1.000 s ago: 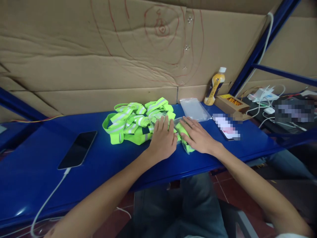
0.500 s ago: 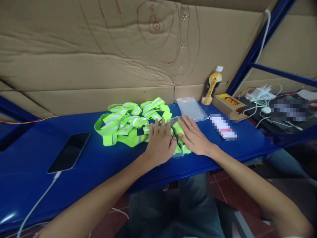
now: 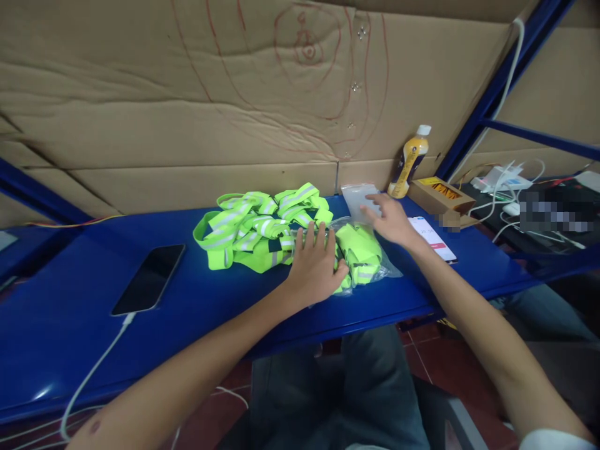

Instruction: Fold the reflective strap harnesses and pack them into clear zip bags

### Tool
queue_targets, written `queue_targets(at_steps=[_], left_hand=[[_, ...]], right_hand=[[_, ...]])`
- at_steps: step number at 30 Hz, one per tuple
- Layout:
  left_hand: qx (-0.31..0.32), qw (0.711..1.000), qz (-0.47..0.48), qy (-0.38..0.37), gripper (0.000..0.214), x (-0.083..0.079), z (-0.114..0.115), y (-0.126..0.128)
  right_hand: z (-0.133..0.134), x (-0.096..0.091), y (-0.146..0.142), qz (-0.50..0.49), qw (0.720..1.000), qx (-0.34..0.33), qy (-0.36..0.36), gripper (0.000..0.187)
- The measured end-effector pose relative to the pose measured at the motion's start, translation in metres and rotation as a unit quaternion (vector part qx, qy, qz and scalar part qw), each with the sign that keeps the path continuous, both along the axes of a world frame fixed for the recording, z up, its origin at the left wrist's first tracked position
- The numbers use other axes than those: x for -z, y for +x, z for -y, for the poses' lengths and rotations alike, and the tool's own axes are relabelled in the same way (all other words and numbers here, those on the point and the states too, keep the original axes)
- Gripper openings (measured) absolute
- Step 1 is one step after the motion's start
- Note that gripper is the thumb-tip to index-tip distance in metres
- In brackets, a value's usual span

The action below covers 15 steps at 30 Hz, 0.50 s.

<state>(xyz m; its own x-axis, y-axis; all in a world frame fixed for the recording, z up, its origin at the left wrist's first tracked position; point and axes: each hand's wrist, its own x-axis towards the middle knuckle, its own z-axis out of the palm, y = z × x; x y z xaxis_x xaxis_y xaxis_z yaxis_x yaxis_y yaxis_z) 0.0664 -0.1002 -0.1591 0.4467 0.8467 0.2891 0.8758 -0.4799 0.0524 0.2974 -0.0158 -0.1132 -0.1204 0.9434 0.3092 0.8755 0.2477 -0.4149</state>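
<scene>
Cardboard sheets (image 3: 187,94) with red scribbles are backing a blue shelf (image 3: 70,350) that is running across at waist level. Far left, a dark phone (image 3: 149,278) is lying face up, and a white cable (image 3: 94,369) is trailing from it off the near edge. Right of it, well apart, a loose pile of neon-green reflective straps (image 3: 248,228) is sitting toward the back.

Left hand (image 3: 315,265) is lying palm down, fingers spread flat, on the seam between the pile and a clear bag stuffed with straps (image 3: 363,256); it is pressing, not gripping. That filled bag is lying just right of the pile, near the front edge.

Right hand (image 3: 391,219) is reaching back past the bag, fingers stretched loose and holding nothing, with its fingertips over a stack of empty clear bags (image 3: 356,194) by the wall. Whether they are actually touching is hard to tell.

Under the right wrist, a second phone (image 3: 434,237) is lying with its screen lit. Behind it, a yellow bottle (image 3: 412,161) is standing upright against the cardboard, with a small brown box (image 3: 440,195) just beside it. White cords (image 3: 497,206) are tangling further right.
</scene>
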Motion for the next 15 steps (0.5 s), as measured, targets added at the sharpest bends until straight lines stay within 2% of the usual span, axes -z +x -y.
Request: queue_targets(at_steps=[1, 3, 5, 7, 11, 15], left_hand=[[0.003, 1.000, -0.001, -0.003, 0.074, 0.000, 0.000, 0.000], [0.006, 1.000, -0.003, -0.012, 0.075, -0.001, -0.001, -0.001], [0.005, 1.000, 0.003, -0.015, 0.076, 0.000, -0.002, -0.003], [0.004, 1.000, 0.017, -0.012, 0.076, 0.001, -0.002, -0.005], [0.005, 0.998, 0.063, -0.006, 0.072, 0.005, -0.002, -0.007], [0.012, 0.989, 0.144, -0.013, 0.070, 0.002, -0.004, -0.010]], right_hand=[[-0.012, -0.003, 0.003, 0.047, 0.997, 0.054, -0.007, 0.061], [-0.034, -0.005, 0.007, 0.128, 0.980, 0.135, -0.066, 0.066], [-0.050, -0.003, 0.009, 0.163, 0.963, 0.170, -0.131, 0.071], [-0.060, 0.001, 0.012, 0.138, 0.960, 0.180, -0.163, 0.072], [-0.069, 0.006, 0.023, 0.045, 0.969, 0.203, -0.133, 0.070], [-0.077, -0.002, 0.032, -0.036, 0.978, 0.204, -0.038, 0.064]])
